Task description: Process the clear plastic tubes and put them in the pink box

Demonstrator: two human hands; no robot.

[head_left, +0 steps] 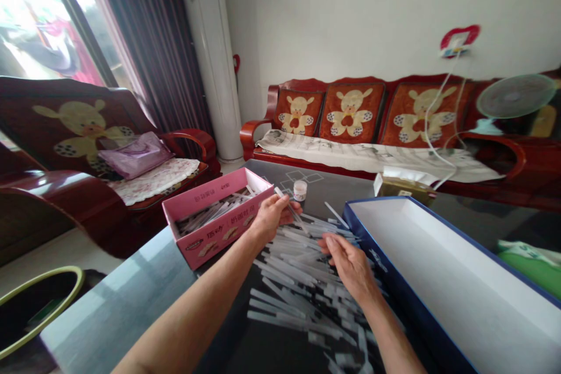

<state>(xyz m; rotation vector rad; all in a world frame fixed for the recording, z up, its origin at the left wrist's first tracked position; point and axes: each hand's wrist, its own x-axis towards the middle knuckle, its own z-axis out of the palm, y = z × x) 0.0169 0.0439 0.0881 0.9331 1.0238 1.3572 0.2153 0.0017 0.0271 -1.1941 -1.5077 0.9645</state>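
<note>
My left hand (272, 216) is closed around a slim whitish translucent tube (299, 221), which slants down toward my right hand. My right hand (348, 263) hovers over the pile with thumb and fingertips drawn together. Whether anything small is between them is hidden. Under both hands a loose heap of similar translucent tubes (289, 269) lies spread on the dark table, with shorter whitish pieces (346, 307) at its near right side. Beside my left forearm stands a pink box (223, 236) holding many thin tubes.
A long blue box (477, 263) with a white inside stands at the right of the glossy table (118, 298). A small white-lidded jar (300, 189) is behind the heap. A tissue box (403, 184) and a green packet (532, 266) lie farther right. A yellow-rimmed bin (81, 280) stands at left.
</note>
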